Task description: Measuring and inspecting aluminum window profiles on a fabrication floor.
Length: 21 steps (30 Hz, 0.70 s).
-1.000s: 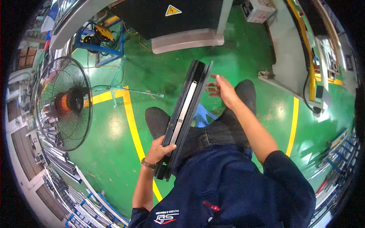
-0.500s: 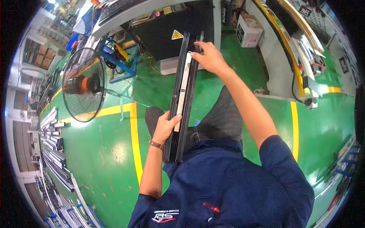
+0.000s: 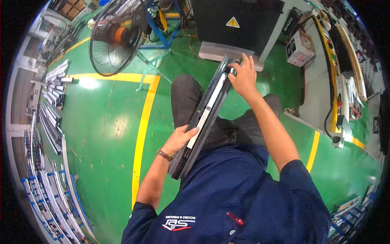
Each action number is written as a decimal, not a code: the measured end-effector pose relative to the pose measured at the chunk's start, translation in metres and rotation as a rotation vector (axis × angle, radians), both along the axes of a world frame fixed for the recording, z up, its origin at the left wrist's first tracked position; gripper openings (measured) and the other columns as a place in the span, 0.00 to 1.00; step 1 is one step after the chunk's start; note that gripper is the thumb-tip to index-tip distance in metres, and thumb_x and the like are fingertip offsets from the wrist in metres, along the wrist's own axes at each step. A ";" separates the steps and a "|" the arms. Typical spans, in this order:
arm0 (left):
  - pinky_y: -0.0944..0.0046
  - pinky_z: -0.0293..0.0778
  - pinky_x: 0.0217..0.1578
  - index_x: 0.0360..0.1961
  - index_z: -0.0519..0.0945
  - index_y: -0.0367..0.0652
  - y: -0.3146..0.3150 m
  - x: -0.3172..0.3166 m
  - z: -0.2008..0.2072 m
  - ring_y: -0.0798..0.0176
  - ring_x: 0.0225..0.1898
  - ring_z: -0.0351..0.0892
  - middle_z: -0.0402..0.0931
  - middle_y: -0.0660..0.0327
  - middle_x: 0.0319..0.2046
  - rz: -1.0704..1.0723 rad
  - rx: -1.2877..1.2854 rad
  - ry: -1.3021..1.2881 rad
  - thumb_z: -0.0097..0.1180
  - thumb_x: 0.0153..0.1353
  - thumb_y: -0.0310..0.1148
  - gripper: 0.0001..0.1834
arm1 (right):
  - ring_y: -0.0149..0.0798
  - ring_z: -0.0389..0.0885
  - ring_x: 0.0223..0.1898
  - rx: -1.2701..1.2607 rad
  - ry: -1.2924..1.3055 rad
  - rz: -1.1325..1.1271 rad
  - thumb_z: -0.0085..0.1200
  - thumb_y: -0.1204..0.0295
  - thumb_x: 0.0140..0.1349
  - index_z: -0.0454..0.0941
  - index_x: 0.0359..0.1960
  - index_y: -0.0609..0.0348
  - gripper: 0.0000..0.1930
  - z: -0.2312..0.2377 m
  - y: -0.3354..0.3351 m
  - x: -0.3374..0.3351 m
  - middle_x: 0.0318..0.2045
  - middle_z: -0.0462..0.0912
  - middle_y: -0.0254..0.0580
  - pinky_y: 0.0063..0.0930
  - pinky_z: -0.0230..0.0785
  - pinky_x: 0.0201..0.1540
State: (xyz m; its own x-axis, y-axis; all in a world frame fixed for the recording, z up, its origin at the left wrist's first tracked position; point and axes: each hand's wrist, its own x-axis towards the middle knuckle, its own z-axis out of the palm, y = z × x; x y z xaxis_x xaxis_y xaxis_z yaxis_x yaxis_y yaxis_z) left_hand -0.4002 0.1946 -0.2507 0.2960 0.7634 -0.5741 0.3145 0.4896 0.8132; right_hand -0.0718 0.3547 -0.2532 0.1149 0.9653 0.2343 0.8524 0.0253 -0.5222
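A long black channel profile (image 3: 219, 99) with a white strip (image 3: 204, 116) lying along its length slants across in front of my legs, its far end up and to the right. Around its near part my left hand (image 3: 181, 139) is closed, thumb laid over the white strip. At the far end my right hand (image 3: 244, 77) touches the profile, thumb and index finger curled at the tip of the strip and the other fingers stretched upward. What the two fingertips pinch there is too small to make out.
A standing fan (image 3: 118, 38) is ahead on the left, by a blue metal frame (image 3: 172, 34). Ahead stands a black cabinet panel (image 3: 243, 36) with a warning triangle. A carton (image 3: 300, 48) sits beside a workbench (image 3: 319, 77) at right. Metal profiles (image 3: 50, 120) lie along the left.
The view has shifted, so the fan and cabinet sit higher and the bench farther right. The profile is tilted more to the right, and the right hand's fingers are raised more at its end.
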 end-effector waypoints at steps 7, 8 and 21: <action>0.63 0.82 0.49 0.56 0.87 0.30 0.032 -0.011 -0.040 0.71 0.46 0.84 0.89 0.61 0.45 -0.037 -0.103 -0.093 0.64 0.77 0.59 0.35 | 0.66 0.61 0.82 -0.081 -0.086 0.069 0.66 0.65 0.65 0.88 0.52 0.56 0.16 -0.030 0.020 -0.011 0.76 0.72 0.56 0.70 0.61 0.76; 0.63 0.82 0.49 0.56 0.87 0.30 0.030 -0.013 -0.041 0.71 0.46 0.84 0.89 0.61 0.45 -0.022 -0.110 -0.098 0.64 0.77 0.59 0.35 | 0.66 0.61 0.82 -0.088 -0.090 0.084 0.66 0.65 0.65 0.88 0.52 0.56 0.16 -0.030 0.024 -0.018 0.76 0.72 0.56 0.70 0.61 0.76; 0.62 0.81 0.51 0.58 0.87 0.31 0.036 -0.012 -0.046 0.71 0.47 0.83 0.89 0.62 0.46 -0.020 -0.073 -0.060 0.63 0.78 0.58 0.34 | 0.61 0.69 0.76 -0.059 -0.208 0.222 0.65 0.63 0.64 0.91 0.54 0.47 0.18 -0.045 0.047 -0.024 0.70 0.79 0.49 0.63 0.64 0.74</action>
